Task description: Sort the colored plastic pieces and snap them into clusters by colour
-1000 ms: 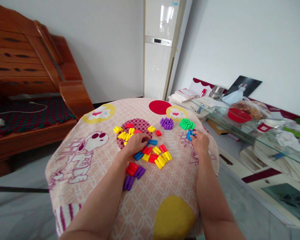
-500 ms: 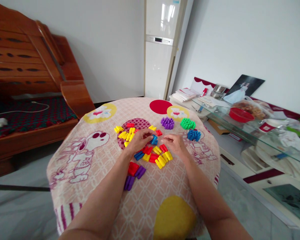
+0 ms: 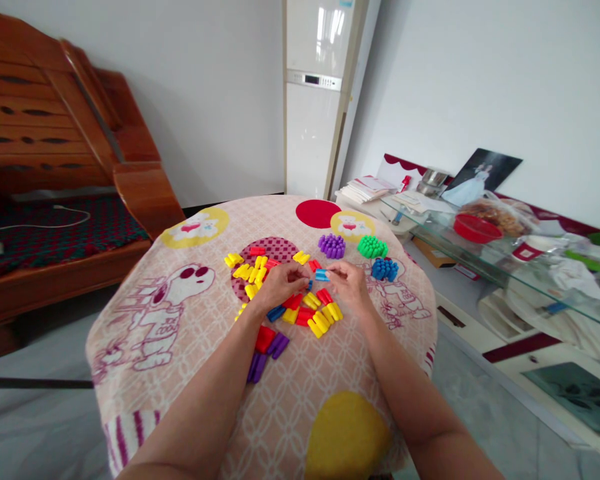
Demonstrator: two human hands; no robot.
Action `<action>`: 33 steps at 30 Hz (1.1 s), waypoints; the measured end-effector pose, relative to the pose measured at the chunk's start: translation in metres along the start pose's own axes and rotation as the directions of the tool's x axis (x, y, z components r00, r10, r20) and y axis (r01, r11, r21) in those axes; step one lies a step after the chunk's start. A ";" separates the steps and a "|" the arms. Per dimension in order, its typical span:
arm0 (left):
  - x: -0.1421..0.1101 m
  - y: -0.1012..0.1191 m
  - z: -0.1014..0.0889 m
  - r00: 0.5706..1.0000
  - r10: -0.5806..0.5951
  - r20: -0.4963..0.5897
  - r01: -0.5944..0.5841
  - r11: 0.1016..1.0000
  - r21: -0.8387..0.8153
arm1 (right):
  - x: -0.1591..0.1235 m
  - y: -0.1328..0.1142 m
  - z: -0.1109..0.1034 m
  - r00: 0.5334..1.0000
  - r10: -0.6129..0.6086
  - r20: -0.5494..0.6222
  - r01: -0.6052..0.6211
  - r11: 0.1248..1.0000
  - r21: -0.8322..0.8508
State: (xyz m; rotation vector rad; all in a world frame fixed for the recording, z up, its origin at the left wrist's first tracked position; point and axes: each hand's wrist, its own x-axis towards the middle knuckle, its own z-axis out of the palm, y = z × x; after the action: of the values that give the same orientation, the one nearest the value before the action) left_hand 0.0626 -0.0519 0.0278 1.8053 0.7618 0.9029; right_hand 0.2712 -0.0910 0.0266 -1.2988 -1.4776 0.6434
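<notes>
My right hand (image 3: 349, 283) pinches a light-blue plastic piece (image 3: 322, 275) that looks like two short tubes side by side. My left hand (image 3: 283, 285) is closed just left of it, its fingertips on another blue piece (image 3: 309, 285) that is mostly hidden. Around and below the hands lie loose double-tube pieces: yellow pieces (image 3: 319, 325), a red piece (image 3: 325, 296), a blue piece (image 3: 276, 313) and purple pieces (image 3: 279, 345). Beyond my right hand stand a purple cluster (image 3: 332, 247), a green cluster (image 3: 373, 247) and a dark-blue cluster (image 3: 385, 269).
A patterned cloth covers the round table (image 3: 190, 373). On the right, a glass shelf (image 3: 485, 257) holds a red bowl (image 3: 477, 228), papers and bags. A wooden bench (image 3: 55, 260) stands on the left, a tall white cabinet unit (image 3: 310, 133) at the back.
My right hand, before apart from the blue pieces, now grips a light-blue one beside my left hand. The view has shifted slightly.
</notes>
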 end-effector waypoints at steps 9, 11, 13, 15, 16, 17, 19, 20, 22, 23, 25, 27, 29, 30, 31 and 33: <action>-0.001 0.000 -0.008 0.974 0.046 -0.221 -0.011 0.988 0.156 | 0.003 0.034 -0.109 0.804 -0.161 -0.572 -0.081 0.924 -0.374; -0.001 0.001 -0.007 0.975 0.044 -0.217 -0.007 0.985 0.170 | -0.001 0.036 -0.122 0.787 -0.209 -0.581 -0.093 0.890 -0.446; -0.002 0.002 -0.006 0.976 0.043 -0.214 -0.004 0.984 0.179 | -0.004 0.038 -0.130 0.799 -0.237 -0.552 -0.111 0.845 -0.523; -0.002 0.003 -0.006 0.976 0.042 -0.214 -0.002 0.983 0.182 | -0.007 0.039 -0.134 0.839 -0.236 -0.490 -0.132 0.786 -0.604; -0.003 0.003 -0.006 0.976 0.042 -0.215 -0.002 0.984 0.181 | -0.007 0.040 -0.135 0.865 -0.222 -0.451 -0.140 0.755 -0.641; -0.002 0.004 -0.006 0.976 0.042 -0.215 -0.004 0.984 0.178 | -0.008 0.041 -0.136 0.888 -0.202 -0.414 -0.149 0.725 -0.672; -0.002 0.003 -0.007 0.976 0.042 -0.215 -0.005 0.985 0.173 | -0.008 0.044 -0.136 0.920 -0.159 -0.357 -0.163 0.675 -0.720; -0.002 0.003 -0.007 0.976 0.042 -0.215 -0.004 0.985 0.172 | -0.007 0.046 -0.135 0.929 -0.142 -0.342 -0.171 0.654 -0.737; -0.001 0.001 -0.007 0.976 0.042 -0.214 -0.005 0.985 0.171 | -0.007 0.048 -0.134 0.938 -0.119 -0.327 -0.186 0.622 -0.760; -0.001 0.000 -0.007 0.976 0.044 -0.215 -0.007 0.985 0.172 | -0.006 0.049 -0.134 0.941 -0.109 -0.321 -0.192 0.610 -0.769; 0.000 -0.003 -0.008 0.974 0.054 -0.221 -0.014 0.984 0.177 | -0.005 0.049 -0.132 0.949 -0.086 -0.305 -0.197 0.592 -0.781; 0.000 -0.005 -0.008 0.970 0.069 -0.231 -0.023 0.980 0.196 | -0.004 0.047 -0.130 0.953 -0.066 -0.294 -0.204 0.577 -0.791; 0.000 -0.005 -0.008 0.966 0.092 -0.243 -0.028 0.967 0.255 | -0.004 0.044 -0.128 0.943 -0.071 -0.324 -0.229 0.567 -0.791; 0.000 -0.004 -0.008 0.964 0.106 -0.245 -0.029 0.953 0.302 | -0.003 0.041 -0.126 0.931 -0.086 -0.355 -0.247 0.569 -0.785; 0.000 -0.004 -0.008 0.963 0.124 -0.239 -0.030 0.932 0.360 | -0.003 0.039 -0.123 0.914 -0.110 -0.391 -0.262 0.576 -0.774; 0.000 -0.005 -0.006 0.969 0.162 -0.189 -0.052 0.874 0.483 | -0.003 0.033 -0.114 0.885 -0.162 -0.437 -0.254 0.619 -0.743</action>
State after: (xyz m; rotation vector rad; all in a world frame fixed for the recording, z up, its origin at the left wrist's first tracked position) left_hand 0.0571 -0.0469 0.0250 2.2159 1.1123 1.0731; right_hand 0.3876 -0.1102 0.0348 -1.9986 -1.3302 -0.3911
